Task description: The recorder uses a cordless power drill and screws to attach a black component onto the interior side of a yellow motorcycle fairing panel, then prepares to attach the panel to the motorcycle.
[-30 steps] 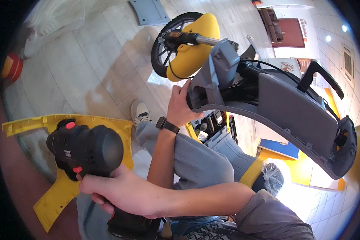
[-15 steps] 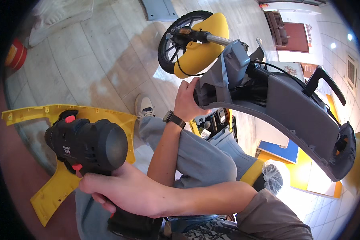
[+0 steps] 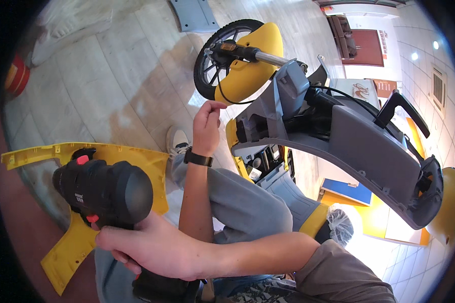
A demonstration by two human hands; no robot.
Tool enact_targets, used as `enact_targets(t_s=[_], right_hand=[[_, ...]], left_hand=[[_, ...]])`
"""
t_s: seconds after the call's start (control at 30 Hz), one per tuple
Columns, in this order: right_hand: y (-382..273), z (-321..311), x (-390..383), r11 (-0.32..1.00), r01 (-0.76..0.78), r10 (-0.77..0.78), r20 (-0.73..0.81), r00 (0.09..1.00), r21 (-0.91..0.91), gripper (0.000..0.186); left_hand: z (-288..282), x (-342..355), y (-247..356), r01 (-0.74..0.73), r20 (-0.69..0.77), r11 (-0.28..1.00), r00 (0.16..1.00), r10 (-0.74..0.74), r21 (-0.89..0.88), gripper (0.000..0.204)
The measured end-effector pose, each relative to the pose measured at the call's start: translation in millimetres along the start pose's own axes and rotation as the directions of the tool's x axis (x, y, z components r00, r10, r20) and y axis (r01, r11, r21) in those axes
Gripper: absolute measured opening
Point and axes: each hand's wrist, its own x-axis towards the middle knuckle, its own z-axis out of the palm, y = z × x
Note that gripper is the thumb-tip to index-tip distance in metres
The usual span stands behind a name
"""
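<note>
My right hand [image 3: 154, 247] grips a black cordless drill [image 3: 106, 192] with red buttons, its round rear end toward me. Beneath the drill lies a yellow curved plastic panel [image 3: 116, 154]. My left hand [image 3: 207, 129], a black watch at its wrist, is raised with the fingers curled in a pinch. Whether anything is between those fingers is hidden. Just to its right, apart from it, stands the grey plastic body shell [image 3: 361, 141] of a small yellow-and-grey scooter. The scooter's front wheel [image 3: 203, 76] and yellow mudguard [image 3: 265, 43] are beyond that hand.
A grey plastic panel [image 3: 193, 15] lies on the floor at the top. Under the shell is an open compartment with black parts [image 3: 265, 161]. A red-and-yellow container [image 3: 16, 76] stands far left. My shoe [image 3: 177, 140] is near the yellow panel. A blue-topped yellow piece of furniture [image 3: 346, 192] stands right.
My left hand has let go of the grey shell's edge and drawn back to the left, its fingers now curled. The right hand keeps the drill in nearly the same place.
</note>
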Motion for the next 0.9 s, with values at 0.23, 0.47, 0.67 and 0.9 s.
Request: enact_targets(t_s=[0.23,0.47,0.67,0.9], right_hand=[[-8,2,1,1.0,0.011,-0.011,-0.02,1.0,0.019,0.015],[-15,3,2,1.0,-0.014,0.014,-0.013,1.0,0.028,0.019],[-17,5,5,0.998,-0.032,0.034,-0.017,0.999,0.062,0.023],[-20,4,6,0.999,0.004,-0.004,-0.016,1.0,0.035,0.029]], left_hand=[[35,-5,39,-0.094,0.084,0.988,0.991,0.104,-0.125,0.014],[58,1,59,-0.25,0.149,0.966,0.959,0.239,0.061,0.015],[60,13,68,-0.512,0.315,0.789,0.852,0.418,0.34,0.018],[62,14,78,-0.438,0.334,0.847,0.881,0.336,0.301,0.021]])
